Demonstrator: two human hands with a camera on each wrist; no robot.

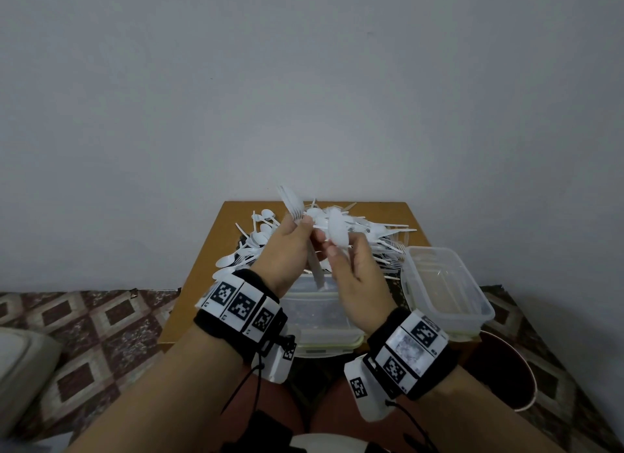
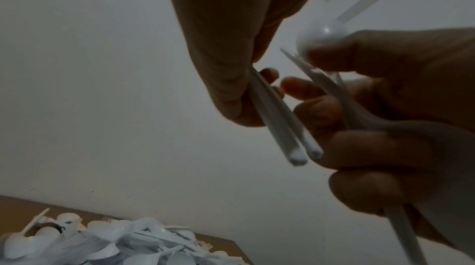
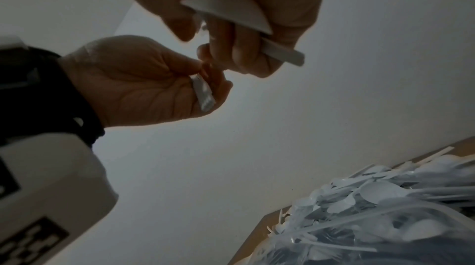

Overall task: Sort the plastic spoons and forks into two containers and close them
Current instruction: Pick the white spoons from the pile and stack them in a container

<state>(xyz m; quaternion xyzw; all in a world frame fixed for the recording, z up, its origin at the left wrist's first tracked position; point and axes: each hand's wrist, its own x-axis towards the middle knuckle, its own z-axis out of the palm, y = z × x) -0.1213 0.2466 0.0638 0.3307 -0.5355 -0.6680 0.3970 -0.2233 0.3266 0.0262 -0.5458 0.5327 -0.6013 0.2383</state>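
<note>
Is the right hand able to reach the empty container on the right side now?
Probably yes. The empty container stands open beside the right hand with nothing between them, but this hand already holds spoons, so it could only drop them in.

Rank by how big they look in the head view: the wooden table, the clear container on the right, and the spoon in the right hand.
1. Wooden table, the largest.
2. Clear container, open, on the table's right edge.
3. Spoon, held by the right hand, the smallest, though it is raised nearer the camera.
</note>
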